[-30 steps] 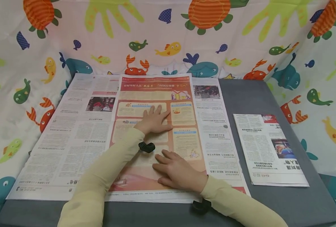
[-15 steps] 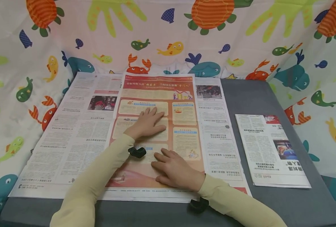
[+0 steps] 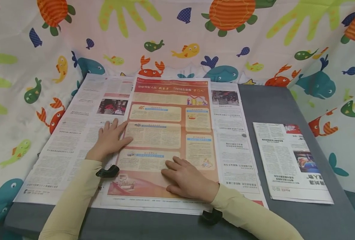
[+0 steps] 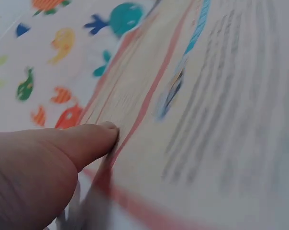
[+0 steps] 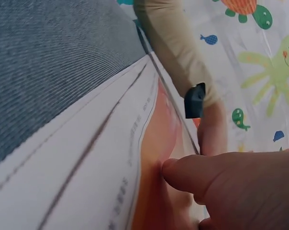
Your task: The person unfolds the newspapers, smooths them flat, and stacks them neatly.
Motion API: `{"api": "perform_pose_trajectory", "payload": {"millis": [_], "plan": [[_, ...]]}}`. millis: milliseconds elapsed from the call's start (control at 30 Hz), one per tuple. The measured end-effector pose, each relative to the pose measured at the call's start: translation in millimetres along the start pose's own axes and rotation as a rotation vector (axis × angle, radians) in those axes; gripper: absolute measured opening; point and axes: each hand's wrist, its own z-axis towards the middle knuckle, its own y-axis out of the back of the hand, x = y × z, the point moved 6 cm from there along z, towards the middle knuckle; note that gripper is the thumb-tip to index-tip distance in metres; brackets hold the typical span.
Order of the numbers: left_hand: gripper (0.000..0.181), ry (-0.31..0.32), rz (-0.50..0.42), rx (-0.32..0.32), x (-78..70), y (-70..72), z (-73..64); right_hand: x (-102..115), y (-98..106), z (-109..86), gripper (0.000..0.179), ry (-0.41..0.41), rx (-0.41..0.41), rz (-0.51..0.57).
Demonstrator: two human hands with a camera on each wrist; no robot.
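Centrally, one orange-red printed newspaper page (image 3: 153,135) lies above the grey fabric-covered surface (image 3: 265,105), over wider black-and-white newsprint (image 3: 75,146) that shows at its 9 and 3 o'clock sides. Two bare hands frame it: the left hand (image 3: 109,141) straddles the 9 o'clock edge, fingers spread toward 1 o'clock, thumb over the page, its grip released; the right hand (image 3: 192,180) rests at 5 o'clock, fingers pointing toward 10, its grip likewise relaxed. Two pale yellow sleeves (image 3: 67,198) reach in from 7 and 5 o'clock, with two black wrist-worn devices (image 3: 107,171). One folded white newspaper (image 3: 277,166) lies well apart at 3 o'clock; a white sea-creature-print cloth (image 3: 165,30) hangs at 12.
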Motion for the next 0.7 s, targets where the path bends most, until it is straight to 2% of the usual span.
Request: {"api": "perform_pose_trajectory", "payload": {"millis": [133,267,400,500,600,700], "plan": [[0.084,0.015,-0.019,-0.041,15.2,1.3,-8.5,1.5,5.7,7.2,0.041,-0.001,-0.016,-0.003],[0.084,0.010,-0.026,-0.077,20.9,-0.9,-10.3,0.6,8.0,28.6,0.040,-0.011,-0.020,0.011],[0.083,0.010,-0.016,-0.095,22.4,-2.8,-9.5,-5.8,-7.6,62.6,0.056,-0.058,0.060,0.008],[0.082,0.000,-0.018,-0.098,21.0,-4.2,-8.3,-12.5,-20.9,89.6,0.072,-0.141,0.131,-0.003],[0.082,-0.001,-0.022,-0.100,20.8,-5.7,-8.4,-15.4,-28.1,114.3,0.083,-0.218,0.162,0.005],[0.081,0.007,-0.027,-0.108,22.3,-5.6,-10.5,-13.5,-31.4,134.9,0.091,-0.262,0.170,0.001]]}}
